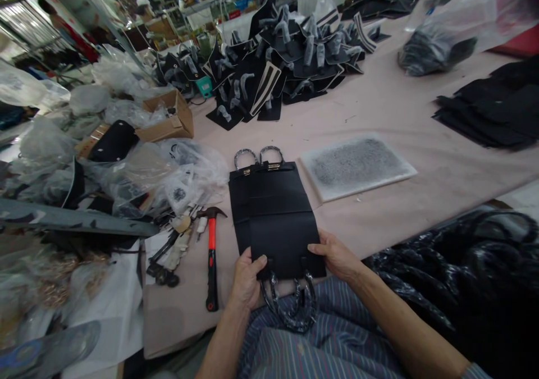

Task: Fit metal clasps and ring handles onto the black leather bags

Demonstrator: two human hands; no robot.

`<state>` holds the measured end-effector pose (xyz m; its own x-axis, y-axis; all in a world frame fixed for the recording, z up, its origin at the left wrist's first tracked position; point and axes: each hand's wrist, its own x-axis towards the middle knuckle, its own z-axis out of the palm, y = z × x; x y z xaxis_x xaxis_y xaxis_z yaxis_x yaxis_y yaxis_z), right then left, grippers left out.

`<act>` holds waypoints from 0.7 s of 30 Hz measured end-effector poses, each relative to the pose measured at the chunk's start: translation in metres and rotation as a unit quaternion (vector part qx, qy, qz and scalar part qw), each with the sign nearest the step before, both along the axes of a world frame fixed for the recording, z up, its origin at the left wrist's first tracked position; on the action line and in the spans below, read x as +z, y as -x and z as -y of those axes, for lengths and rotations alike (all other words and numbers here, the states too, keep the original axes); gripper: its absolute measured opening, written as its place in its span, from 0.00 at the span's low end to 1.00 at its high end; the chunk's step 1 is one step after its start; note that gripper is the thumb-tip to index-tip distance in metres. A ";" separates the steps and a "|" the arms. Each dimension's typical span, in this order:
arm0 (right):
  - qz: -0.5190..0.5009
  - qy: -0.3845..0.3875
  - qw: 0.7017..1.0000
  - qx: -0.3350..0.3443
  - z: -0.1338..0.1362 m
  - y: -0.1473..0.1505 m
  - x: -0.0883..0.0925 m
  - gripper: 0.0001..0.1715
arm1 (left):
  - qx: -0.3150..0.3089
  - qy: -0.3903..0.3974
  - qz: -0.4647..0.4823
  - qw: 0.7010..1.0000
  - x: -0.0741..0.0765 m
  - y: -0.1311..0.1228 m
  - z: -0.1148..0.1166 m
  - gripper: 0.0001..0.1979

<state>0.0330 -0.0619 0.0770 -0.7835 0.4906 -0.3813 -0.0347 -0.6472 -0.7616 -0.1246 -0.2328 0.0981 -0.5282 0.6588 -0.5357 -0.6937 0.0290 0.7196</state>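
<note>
Two flat black bag panels (pixel 282 227) with plastic-wrapped handles lie overlapped at the table's near edge. My left hand (pixel 247 278) grips the left edge of the upper panel, thumb on top. On its right edge my right hand (pixel 334 254) pinches the same panel, thumb on top and fingers beneath. Wrapped handles (pixel 295 306) hang over the table edge between my hands, and a second pair of handles (pixel 272 155) stands at the far end near gold-coloured fittings. A claw hammer (pixel 212 255) with a red and black handle lies to the left of my left hand.
A white slab (pixel 357 165) with a dark worn surface lies to the right. Black bag parts (pixel 286 59) are heaped at the back. Plastic bags, a cardboard box (pixel 168 118) and tools fill the left. Black sheets (pixel 497 104) lie far right; plastic-wrapped black items (pixel 455 266) sit below.
</note>
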 end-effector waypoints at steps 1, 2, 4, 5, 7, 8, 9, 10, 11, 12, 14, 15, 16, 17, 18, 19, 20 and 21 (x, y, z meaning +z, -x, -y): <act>0.008 -0.007 1.000 -0.003 0.001 0.001 0.001 0.35 | -0.002 -0.002 0.002 1.000 0.000 -0.001 0.001 0.27; 0.019 -0.015 1.000 -0.007 0.002 0.001 0.002 0.35 | -0.003 -0.002 0.003 1.000 0.001 -0.002 0.002 0.27; 0.046 -0.028 0.998 -0.013 0.004 0.002 0.005 0.34 | -0.003 0.005 0.000 1.000 0.003 -0.006 0.004 0.26; 0.057 -0.033 0.998 -0.015 0.005 0.002 0.007 0.34 | -0.003 0.010 -0.005 1.000 0.004 -0.007 0.006 0.25; 0.064 -0.036 0.997 -0.009 0.007 0.002 0.011 0.34 | -0.006 0.015 -0.016 1.000 0.006 -0.010 0.009 0.25; 0.062 -0.032 0.998 -0.005 0.006 0.002 0.012 0.33 | -0.009 0.016 -0.021 1.000 0.006 -0.010 0.010 0.25; 0.057 -0.022 0.998 -0.001 0.006 0.002 0.013 0.31 | -0.014 0.018 -0.024 0.999 0.005 -0.010 0.012 0.25; 0.052 -0.010 0.999 0.000 0.004 0.004 0.013 0.29 | -0.019 0.025 -0.021 0.999 0.005 -0.010 0.014 0.25; 0.052 0.002 0.999 -0.003 0.001 0.006 0.013 0.28 | -0.025 0.040 -0.012 0.999 0.004 -0.008 0.017 0.25; 0.056 0.012 0.998 -0.009 -0.003 0.009 0.012 0.27 | -0.031 0.061 0.002 0.998 0.003 -0.007 0.020 0.26; 0.066 0.031 0.997 -0.021 -0.013 0.019 0.011 0.29 | -0.051 0.096 0.034 0.993 0.001 -0.002 0.026 0.26; 0.072 0.042 0.996 -0.027 -0.020 0.026 0.010 0.29 | -0.065 0.106 0.046 0.991 0.001 0.000 0.030 0.26; 0.079 0.052 0.995 -0.034 -0.027 0.033 0.009 0.29 | -0.079 0.113 0.051 0.989 0.000 0.003 0.034 0.27; 0.086 0.059 0.994 -0.043 -0.034 0.040 0.008 0.27 | -0.091 0.116 0.051 0.988 0.000 0.005 0.038 0.27; 0.093 0.064 0.992 -0.052 -0.040 0.048 0.007 0.25 | -0.097 0.117 0.048 0.987 0.000 0.007 0.042 0.28; 0.098 0.065 0.991 -0.062 -0.046 0.056 0.007 0.23 | -0.098 0.119 0.046 0.987 -0.001 0.008 0.046 0.29; 0.101 0.063 0.990 -0.070 -0.051 0.063 0.007 0.22 | -0.100 0.118 0.042 0.987 -0.002 0.009 0.049 0.29; 0.100 0.059 0.990 -0.075 -0.055 0.069 0.007 0.22 | -0.104 0.115 0.039 0.987 -0.004 0.008 0.052 0.31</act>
<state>-0.0357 -0.0073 0.0837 -0.6081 0.5386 -0.5832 0.0061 -0.7314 -0.6819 -0.1327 -0.2844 0.0941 -0.3454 0.6041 -0.7182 -0.7089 0.3336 0.6215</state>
